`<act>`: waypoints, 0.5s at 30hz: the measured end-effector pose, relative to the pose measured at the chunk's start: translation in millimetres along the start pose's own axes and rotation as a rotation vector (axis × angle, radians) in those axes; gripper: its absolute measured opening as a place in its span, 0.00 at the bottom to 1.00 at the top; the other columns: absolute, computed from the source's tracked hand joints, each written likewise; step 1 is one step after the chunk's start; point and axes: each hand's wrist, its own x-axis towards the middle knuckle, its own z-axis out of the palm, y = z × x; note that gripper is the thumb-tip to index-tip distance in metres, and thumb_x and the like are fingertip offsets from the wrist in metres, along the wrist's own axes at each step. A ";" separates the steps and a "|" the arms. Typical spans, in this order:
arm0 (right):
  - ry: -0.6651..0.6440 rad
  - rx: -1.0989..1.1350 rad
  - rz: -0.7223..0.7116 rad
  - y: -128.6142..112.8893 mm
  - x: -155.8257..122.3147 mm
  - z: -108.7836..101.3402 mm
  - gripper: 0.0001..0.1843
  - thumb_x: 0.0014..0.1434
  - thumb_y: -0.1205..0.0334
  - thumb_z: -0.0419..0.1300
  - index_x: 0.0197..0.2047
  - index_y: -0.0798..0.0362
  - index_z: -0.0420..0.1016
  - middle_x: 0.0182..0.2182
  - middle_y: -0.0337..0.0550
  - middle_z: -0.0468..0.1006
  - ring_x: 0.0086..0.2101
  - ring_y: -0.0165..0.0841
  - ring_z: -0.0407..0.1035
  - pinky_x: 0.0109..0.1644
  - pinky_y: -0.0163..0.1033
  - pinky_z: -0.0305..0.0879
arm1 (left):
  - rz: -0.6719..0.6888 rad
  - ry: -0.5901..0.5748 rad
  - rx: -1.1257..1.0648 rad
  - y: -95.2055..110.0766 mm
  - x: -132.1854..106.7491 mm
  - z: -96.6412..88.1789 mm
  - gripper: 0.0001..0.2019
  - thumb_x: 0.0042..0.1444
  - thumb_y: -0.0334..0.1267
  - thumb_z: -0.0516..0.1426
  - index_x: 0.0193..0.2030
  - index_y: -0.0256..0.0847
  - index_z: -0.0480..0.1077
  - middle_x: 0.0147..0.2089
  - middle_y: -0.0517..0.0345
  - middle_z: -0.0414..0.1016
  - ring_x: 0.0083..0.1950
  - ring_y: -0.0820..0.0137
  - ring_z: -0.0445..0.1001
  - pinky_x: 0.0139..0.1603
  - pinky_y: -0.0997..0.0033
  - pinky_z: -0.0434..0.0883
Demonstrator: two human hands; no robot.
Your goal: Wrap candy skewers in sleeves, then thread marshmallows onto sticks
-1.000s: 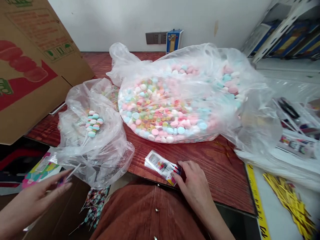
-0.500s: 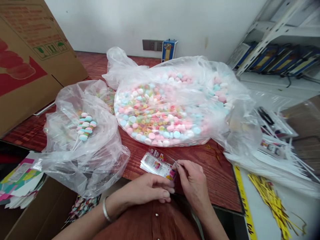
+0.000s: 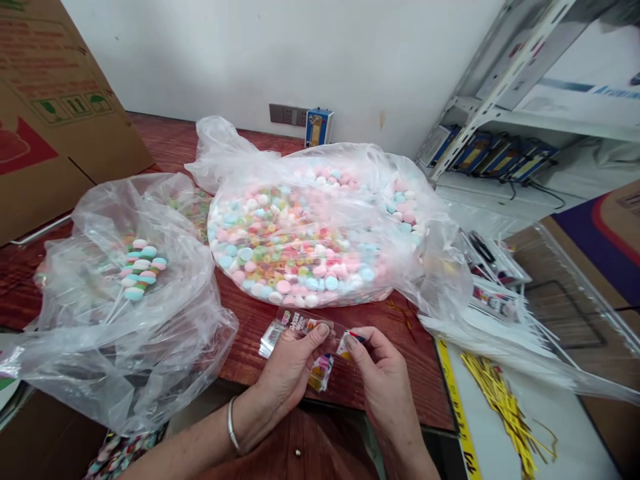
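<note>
Fingers (image 3: pixel 316 332) of the left hand (image 3: pixel 286 368) and right hand (image 3: pixel 387 370) are clamped on a clear printed packet (image 3: pixel 338 341), held between them over a packet stack (image 3: pixel 271 339) on the wooden surface (image 3: pixel 246 360). Beyond lies a big bag of marshmallows (image 3: pixel 310 247); leftward, marshmallow skewers (image 3: pixel 143 270) on crumpled plastic (image 3: pixel 175 333).

Table (image 3: pixel 247 350): large candy bag (image 3: pixel 300 247) at centre; left of it, smaller bag (image 3: pixel 170 347) overhanging front edge, candy skewers (image 3: pixel 143 270) on top. Packet stack (image 3: pixel 271 339) near front edge, before large candy bag. Twist ties (image 3: pixel 500 407) beyond right edge.
</note>
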 end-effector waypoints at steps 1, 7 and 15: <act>0.012 -0.044 -0.008 0.6 -1.8 1.4 0.13 0.62 0.51 0.61 0.34 0.53 0.74 0.29 0.39 0.75 0.31 0.32 0.68 0.36 0.35 0.67 | 0.021 -0.005 0.007 -0.9 0.6 -1.2 0.18 0.36 0.39 0.75 0.32 0.34 0.75 0.32 0.56 0.80 0.32 0.71 0.76 0.39 0.70 0.75; 0.066 -0.389 -0.129 3.7 -6.6 3.7 0.20 0.66 0.48 0.55 0.26 0.51 0.65 0.23 0.36 0.69 0.27 0.31 0.62 0.31 0.35 0.57 | 0.111 0.050 0.009 -3.6 4.9 -5.0 0.21 0.35 0.38 0.75 0.32 0.37 0.71 0.30 0.62 0.77 0.30 0.74 0.73 0.36 0.72 0.73; 0.114 -0.417 -0.218 4.2 -7.7 3.5 0.28 0.70 0.47 0.49 0.21 0.51 0.63 0.20 0.37 0.67 0.26 0.32 0.62 0.31 0.36 0.56 | -0.101 0.029 -0.119 -5.2 14.1 -12.9 0.24 0.35 0.42 0.75 0.24 0.37 0.64 0.19 0.69 0.63 0.19 0.83 0.56 0.21 0.80 0.59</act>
